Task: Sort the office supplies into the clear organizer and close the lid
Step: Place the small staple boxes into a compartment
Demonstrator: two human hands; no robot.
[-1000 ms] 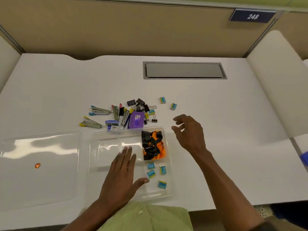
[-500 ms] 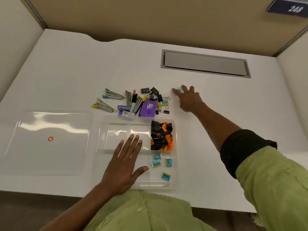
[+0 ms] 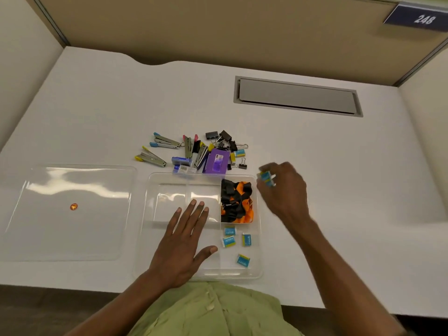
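The clear organizer (image 3: 259, 241) lies at the desk's near edge. Its far right compartment holds black and orange lanyards (image 3: 236, 202); the near right one holds several small blue staple boxes (image 3: 229, 241). My left hand (image 3: 184, 246) rests flat on the organizer, fingers spread. My right hand (image 3: 283, 190) hovers just right of the organizer, fingers closed on small blue staple boxes (image 3: 265, 177). Behind the organizer lies a pile of staplers (image 3: 167, 141), binder clips (image 3: 224, 137), a purple box (image 3: 216, 161) and another blue box (image 3: 240, 153).
The clear lid (image 3: 70, 212) lies flat to the left of the organizer, with a small orange sticker (image 3: 73, 206) on it. A grey cable hatch (image 3: 298, 96) is set into the desk at the back right. Partition walls enclose the desk.
My right hand reached out to the two blue boxes beyond the pile, closed on them and has come back toward the organizer. My left hand stayed on the organizer.
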